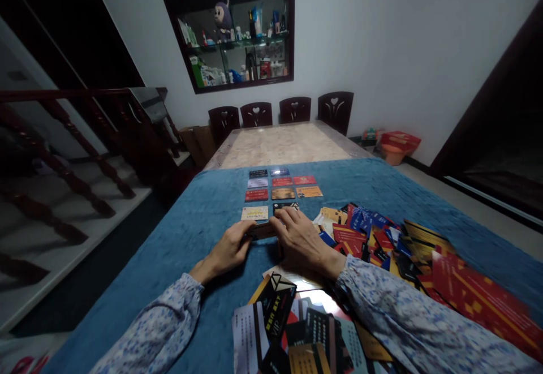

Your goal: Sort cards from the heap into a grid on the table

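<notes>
On the blue cloth [186,227], ten flat cards [282,181] lie in four rows, beyond two loose card heaps [352,238]. Just nearer, one dark card [263,231] is clamped between fingers and thumb of the left hand [229,246], its other end gripped by the right hand [299,235].

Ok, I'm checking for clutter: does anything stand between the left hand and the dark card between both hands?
Nothing visible does: the left hand touches the dark card, the right hand its other end.
</notes>
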The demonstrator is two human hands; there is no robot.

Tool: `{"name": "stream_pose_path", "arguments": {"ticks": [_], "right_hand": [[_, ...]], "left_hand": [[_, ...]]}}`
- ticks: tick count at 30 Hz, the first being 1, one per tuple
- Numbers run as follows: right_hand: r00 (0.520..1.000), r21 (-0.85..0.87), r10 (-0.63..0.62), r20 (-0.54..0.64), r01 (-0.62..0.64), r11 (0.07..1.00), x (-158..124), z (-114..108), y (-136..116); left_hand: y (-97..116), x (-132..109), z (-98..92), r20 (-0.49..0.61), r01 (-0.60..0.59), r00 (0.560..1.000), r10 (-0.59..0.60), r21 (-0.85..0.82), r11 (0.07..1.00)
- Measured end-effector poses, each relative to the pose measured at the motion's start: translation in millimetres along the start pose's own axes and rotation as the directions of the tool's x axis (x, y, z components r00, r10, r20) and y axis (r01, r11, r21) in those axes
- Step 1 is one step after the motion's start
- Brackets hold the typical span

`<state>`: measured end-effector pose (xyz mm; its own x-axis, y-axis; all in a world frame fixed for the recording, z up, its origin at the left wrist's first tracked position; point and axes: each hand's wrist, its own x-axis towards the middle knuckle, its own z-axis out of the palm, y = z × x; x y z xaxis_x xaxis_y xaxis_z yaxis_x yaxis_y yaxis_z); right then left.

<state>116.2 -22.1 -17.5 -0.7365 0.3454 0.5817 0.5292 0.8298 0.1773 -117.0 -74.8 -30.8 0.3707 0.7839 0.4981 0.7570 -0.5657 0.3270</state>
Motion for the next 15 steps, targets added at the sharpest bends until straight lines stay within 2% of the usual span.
{"name": "stream_pose_path", "arguments": {"ticks": [4,10,15], "right_hand": [[1.000,0.002,-0.022,-0.007,0.022,1.000,-0.2,-0.4,0.9],[0.997,-0.055,-0.042,-0.067,0.038,0.998,-0.6,0.7,2.4],[0.997,-0.065,-0.027,-0.078,0.022,0.998,2.5,-2.4,5.0]], "left_hand": [[-0.1,-0.5,1.6,-0.015,-0.017,1.000,0.017,0.009,1.000],[-2.4,-3.0,4.7,-0.101,0.037,0.994,-0.036,0.012,0.999],[2.9,-0.2,2.4,-0.170,-0.036,0.984,0.055,0.114,0.993]]}}
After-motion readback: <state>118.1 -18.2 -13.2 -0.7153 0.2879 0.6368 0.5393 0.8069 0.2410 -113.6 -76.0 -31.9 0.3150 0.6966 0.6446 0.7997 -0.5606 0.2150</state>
